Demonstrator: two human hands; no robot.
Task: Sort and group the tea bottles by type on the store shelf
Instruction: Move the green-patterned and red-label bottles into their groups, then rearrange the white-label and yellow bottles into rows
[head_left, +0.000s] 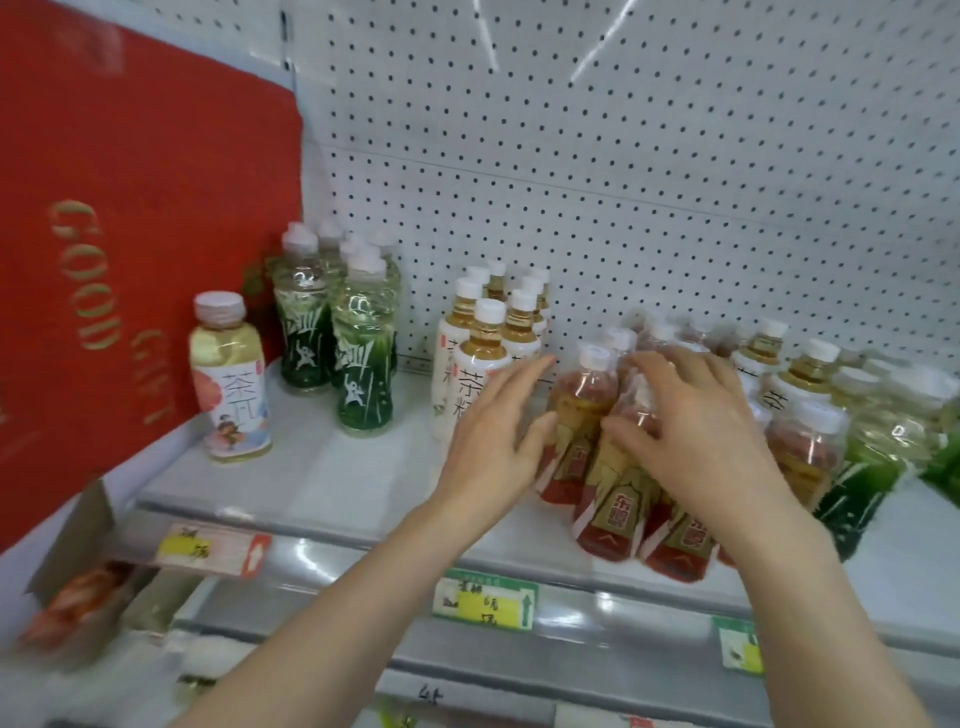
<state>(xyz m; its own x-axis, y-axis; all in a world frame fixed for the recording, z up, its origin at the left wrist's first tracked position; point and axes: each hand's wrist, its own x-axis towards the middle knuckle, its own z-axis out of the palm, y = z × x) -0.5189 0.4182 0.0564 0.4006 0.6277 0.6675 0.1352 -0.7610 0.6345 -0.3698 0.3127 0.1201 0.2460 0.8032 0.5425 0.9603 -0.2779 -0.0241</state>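
Shelf (332, 483), mid-sort.

- Red-label bottles (615, 499) stand bunched at the front edge, right of centre and touching one another. This is the group in hand.
- Left hand (493, 431): flat, fingers straight and together, laid against the left flank of the bunch. It holds nothing.
- Right hand (696, 431): fingers spread over the shoulders of the bunch, thumb low on a front bottle. Blur stops me telling whether it grips one or only presses.
- Already grouped: green bottles (358, 364) at back left and white-label bottles (483, 353) just beside the left hand. A lone peach bottle (231, 384) stands near the red gift box (130, 208).
- To the right is an unsorted mix (810, 374) of white-label, green and red, crowded against the bunch.

My read is that the bunch is being herded together as a block. To do it well:

- Keep both palms low on the bodies, not the caps, because these bottles are tall and topple easily.
- Squeeze evenly and slide rather than lift.
- Push back from the front lip.
- Leave a gap from the white-label group so the types read apart.
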